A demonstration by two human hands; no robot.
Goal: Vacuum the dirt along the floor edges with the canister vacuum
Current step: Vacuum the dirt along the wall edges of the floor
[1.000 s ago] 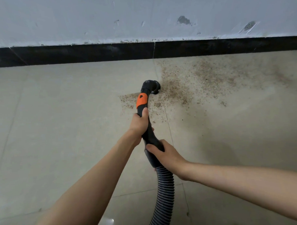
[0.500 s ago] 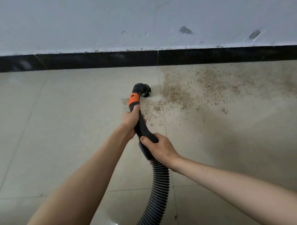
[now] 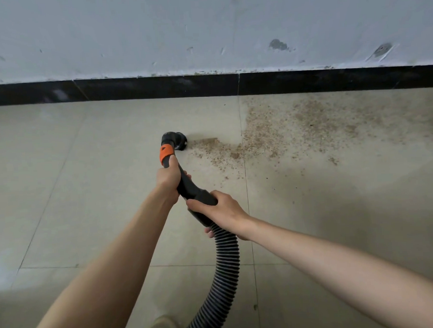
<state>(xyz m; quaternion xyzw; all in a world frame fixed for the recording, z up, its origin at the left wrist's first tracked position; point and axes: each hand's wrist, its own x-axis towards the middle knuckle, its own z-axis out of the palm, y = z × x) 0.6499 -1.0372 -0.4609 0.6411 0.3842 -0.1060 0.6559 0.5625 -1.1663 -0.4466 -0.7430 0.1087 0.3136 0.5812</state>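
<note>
Two hands: left hand (image 3: 168,177) grips the vacuum handle (image 3: 186,182); right hand (image 3: 218,208) grips its hose end.
Risk: nozzle (image 3: 176,140) sits left of the dirt (image 3: 271,134); hasty sweep may scatter grit.

The beige tiled floor (image 3: 87,194) ran up to a black skirting strip (image 3: 157,87) at twelve o'clock. Brown dirt (image 3: 266,134) lay scattered over the tiles toward one and two o'clock. The black vacuum nozzle (image 3: 176,140) rested on the floor at the dirt's nine o'clock edge.
</note>
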